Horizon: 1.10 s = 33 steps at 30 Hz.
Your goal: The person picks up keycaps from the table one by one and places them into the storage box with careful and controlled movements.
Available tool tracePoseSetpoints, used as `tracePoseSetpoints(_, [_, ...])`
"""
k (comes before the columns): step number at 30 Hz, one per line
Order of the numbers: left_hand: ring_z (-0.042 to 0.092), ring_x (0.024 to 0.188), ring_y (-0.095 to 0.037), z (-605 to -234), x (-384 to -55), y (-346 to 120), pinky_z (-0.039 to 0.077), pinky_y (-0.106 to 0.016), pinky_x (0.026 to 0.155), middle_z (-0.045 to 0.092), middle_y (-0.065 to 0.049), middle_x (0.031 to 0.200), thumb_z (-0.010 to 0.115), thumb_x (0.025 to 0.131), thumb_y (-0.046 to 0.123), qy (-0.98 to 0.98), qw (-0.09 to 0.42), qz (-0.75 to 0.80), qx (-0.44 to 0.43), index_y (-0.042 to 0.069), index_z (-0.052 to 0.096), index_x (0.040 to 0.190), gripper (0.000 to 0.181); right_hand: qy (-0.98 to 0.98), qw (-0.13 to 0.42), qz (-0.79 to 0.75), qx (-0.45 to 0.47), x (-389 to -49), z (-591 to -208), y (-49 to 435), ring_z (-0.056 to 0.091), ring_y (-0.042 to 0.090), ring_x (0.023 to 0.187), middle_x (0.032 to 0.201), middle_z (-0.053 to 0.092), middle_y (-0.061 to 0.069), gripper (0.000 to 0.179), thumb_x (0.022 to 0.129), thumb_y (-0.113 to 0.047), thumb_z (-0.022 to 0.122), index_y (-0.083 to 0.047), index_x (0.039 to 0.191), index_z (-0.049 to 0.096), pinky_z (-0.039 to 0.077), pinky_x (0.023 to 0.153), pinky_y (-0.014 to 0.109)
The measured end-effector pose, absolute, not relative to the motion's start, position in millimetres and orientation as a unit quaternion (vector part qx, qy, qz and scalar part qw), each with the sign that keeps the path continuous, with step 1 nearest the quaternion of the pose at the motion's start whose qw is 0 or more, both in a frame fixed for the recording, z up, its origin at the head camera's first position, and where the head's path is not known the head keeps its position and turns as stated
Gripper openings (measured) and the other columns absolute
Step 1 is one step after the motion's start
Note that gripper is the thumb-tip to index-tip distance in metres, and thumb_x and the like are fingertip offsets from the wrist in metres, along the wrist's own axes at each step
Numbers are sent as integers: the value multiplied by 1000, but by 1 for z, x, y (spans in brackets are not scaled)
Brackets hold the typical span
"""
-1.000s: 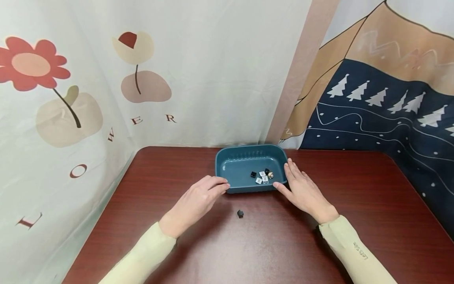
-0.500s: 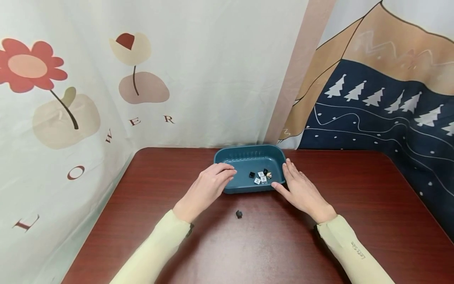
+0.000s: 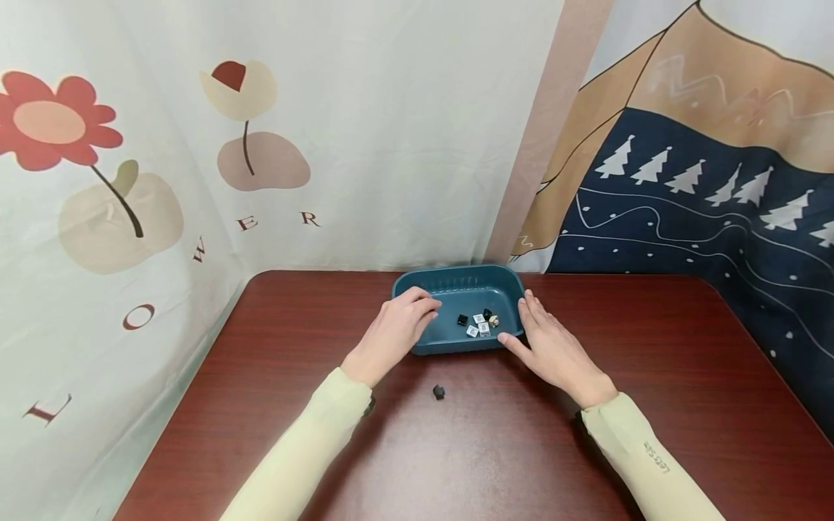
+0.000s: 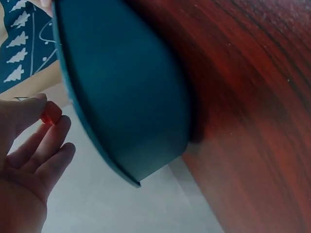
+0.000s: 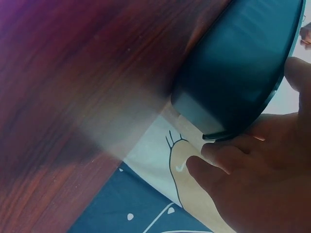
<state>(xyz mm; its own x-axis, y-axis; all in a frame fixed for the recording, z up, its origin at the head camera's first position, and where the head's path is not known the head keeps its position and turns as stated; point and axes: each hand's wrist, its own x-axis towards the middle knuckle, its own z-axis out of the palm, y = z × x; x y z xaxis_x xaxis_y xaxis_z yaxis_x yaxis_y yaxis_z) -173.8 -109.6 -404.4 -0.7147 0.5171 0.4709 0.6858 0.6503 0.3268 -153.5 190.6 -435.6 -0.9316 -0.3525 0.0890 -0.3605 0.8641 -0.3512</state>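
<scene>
A dark teal plastic basin (image 3: 410, 346) stands near the table's back edge. Over its left part is my left hand (image 3: 394, 325), and the left wrist view shows its thumb and fingertips pinching a small red block (image 4: 51, 113). My right hand (image 3: 557, 351) lies against the basin's right end, fingers extended along the outside and thumb at the front rim. Inside, toward the right, are several small white printed pieces (image 3: 483, 328), a black piece (image 3: 462, 320) and a beige one (image 3: 494, 321). Another small black piece (image 3: 439, 392) sits on the table in front.
The reddish-brown wooden table (image 3: 521, 449) extends around the basin on the left, right and front. Printed fabric curtains (image 3: 391, 145) hang right behind the table and along its sides.
My left hand has moved from the basin's front left rim up and right, over its inside. My right hand keeps its place. The view has shifted slightly.
</scene>
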Motion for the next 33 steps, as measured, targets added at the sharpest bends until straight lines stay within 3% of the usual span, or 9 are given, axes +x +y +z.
tracePoseSetpoints(9, [69, 96, -19, -411, -188, -104, 58, -33, 84, 72, -7, 106, 75, 95, 8, -907, 119, -245, -320, 3, 79, 111, 17, -966, 6, 182, 184, -154, -434, 190, 22, 43, 154, 167, 18, 28, 88, 104, -52, 56, 14, 156, 29, 27, 120, 56])
tracePoseSetpoints(21, [71, 97, -21, -418, -197, -100, 59, -31, 83, 72, -8, 106, 74, 97, 9, -921, 83, -234, -302, 2, 80, 111, 17, -966, -5, 182, 181, -155, -434, 189, 21, 42, 155, 168, 16, 27, 89, 104, -53, 55, 13, 157, 28, 27, 120, 56])
tracePoseSetpoints(26, [68, 113, -25, -419, -197, -100, 57, -37, 94, 75, -10, 112, 73, 98, 13, -926, 69, -222, -298, 2, 78, 116, 22, -967, -8, 181, 180, -154, -434, 189, 21, 42, 155, 168, 15, 27, 89, 104, -54, 54, 13, 157, 27, 27, 119, 56])
tracePoseSetpoints(30, [62, 128, -28, -420, -194, -99, 47, -48, 109, 73, -12, 125, 72, 99, 22, -934, 81, -177, -298, 4, 76, 124, 31, -967, -3, 180, 181, -154, -434, 189, 22, 43, 154, 168, 16, 28, 88, 104, -53, 55, 13, 157, 28, 28, 119, 56])
tracePoseSetpoints(33, [59, 132, -29, -420, -190, -99, 39, -57, 114, 66, -12, 138, 70, 101, 30, -937, 103, -146, -300, 8, 73, 131, 37, -967, 3, 177, 182, -154, -434, 190, 23, 43, 154, 167, 17, 28, 88, 104, -53, 56, 14, 156, 29, 28, 119, 56])
